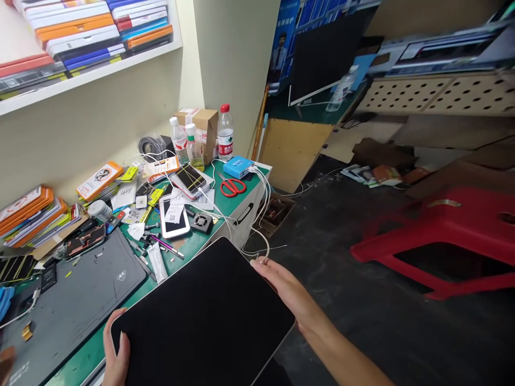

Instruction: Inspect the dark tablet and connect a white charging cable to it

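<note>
A large flat black tablet-like panel (205, 316) with a thin pale rim is held up in front of me, over the front edge of the green desk. My left hand (116, 346) grips its left corner, with the thumb on the dark face. At the upper right side, my right hand (284, 287) holds the edge, fingers partly hidden behind it. The panel's dark face shows no picture. Beyond it on the desk lie a white-framed phone or tablet (174, 217) under a paper slip, a small black fan (201, 222) and red-handled scissors (233, 187).
A grey work mat (84, 300) covers the desk's left part. Bottles, including a red-capped one (225, 134), and a cardboard box (207, 126) stand at the back. White cables hang from a blue box (238, 167) over the desk edge. A red stool (462, 230) stands right.
</note>
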`<state>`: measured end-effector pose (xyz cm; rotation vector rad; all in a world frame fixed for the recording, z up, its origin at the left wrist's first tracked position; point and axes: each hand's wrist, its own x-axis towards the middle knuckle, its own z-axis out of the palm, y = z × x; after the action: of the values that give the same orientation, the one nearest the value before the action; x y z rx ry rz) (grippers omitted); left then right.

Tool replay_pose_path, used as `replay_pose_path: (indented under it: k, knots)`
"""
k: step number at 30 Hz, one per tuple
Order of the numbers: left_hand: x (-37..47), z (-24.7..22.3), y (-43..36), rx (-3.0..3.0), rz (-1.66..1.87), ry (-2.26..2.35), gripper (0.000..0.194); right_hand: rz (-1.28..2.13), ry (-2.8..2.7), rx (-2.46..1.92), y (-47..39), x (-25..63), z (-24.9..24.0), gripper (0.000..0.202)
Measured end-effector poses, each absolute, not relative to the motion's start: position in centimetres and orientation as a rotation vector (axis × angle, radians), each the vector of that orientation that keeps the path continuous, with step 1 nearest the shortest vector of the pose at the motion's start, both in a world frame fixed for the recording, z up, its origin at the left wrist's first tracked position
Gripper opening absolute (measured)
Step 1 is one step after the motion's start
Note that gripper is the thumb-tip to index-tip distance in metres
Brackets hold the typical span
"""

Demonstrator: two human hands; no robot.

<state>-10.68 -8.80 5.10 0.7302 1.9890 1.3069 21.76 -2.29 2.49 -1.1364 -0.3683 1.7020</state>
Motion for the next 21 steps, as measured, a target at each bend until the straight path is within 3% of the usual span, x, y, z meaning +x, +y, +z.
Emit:
replay_pose_path:
  k: [6,15,21]
  knots:
    - [-10.6,4.9,-9.0,0.665,1.289,1.960,0.087,1.686,-0.393,-1.155,-2.5,21.8,2.0,0.048]
    - [-7.8,7.0,-9.0,0.588,1.367,1.833,0.107,1.637,-0.363,-1.216,-3.0,22.0,2.9,0.050]
    - [-4.7,9.7,-10.1,0.444,1.461,1.701,0.096,1.630,-0.306,-1.226,-3.3,22.2,2.4,0.048]
